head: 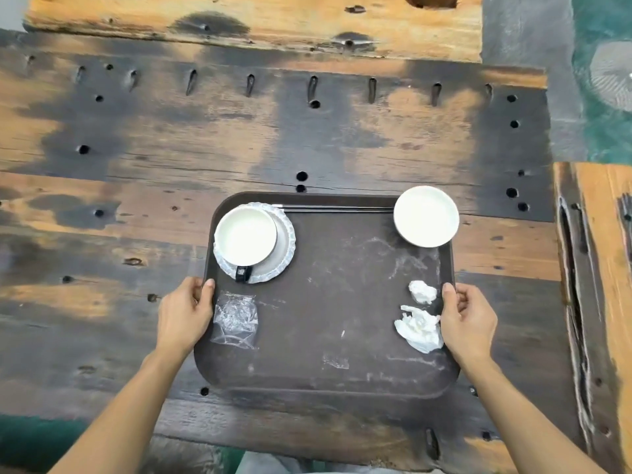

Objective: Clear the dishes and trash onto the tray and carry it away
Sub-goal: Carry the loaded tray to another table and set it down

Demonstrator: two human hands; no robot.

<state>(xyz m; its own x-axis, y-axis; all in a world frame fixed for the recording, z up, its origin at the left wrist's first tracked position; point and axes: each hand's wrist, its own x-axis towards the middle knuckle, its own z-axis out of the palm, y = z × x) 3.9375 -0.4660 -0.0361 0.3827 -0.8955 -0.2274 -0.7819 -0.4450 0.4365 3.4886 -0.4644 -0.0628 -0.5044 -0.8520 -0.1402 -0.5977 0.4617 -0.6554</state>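
A dark brown tray (328, 323) lies over the weathered wooden table (136, 148). My left hand (186, 313) grips its left rim and my right hand (468, 316) grips its right rim, thumbs on top. At the tray's far left a white bowl (244, 236) sits on a scalloped white plate (280, 254), with a black tag at its front. A second white bowl (425, 216) stands at the far right corner. Dark chopsticks (335, 209) lie along the far rim. Clear plastic wrap (235, 318) lies by my left thumb. Two crumpled white napkins (419, 326) lie by my right thumb.
The table has many drilled holes and slots. A second wooden plank (602, 268) runs along the right side. Beyond the table's far right corner, green floor and a white fan (612, 73) show. Green floor also shows at the near left.
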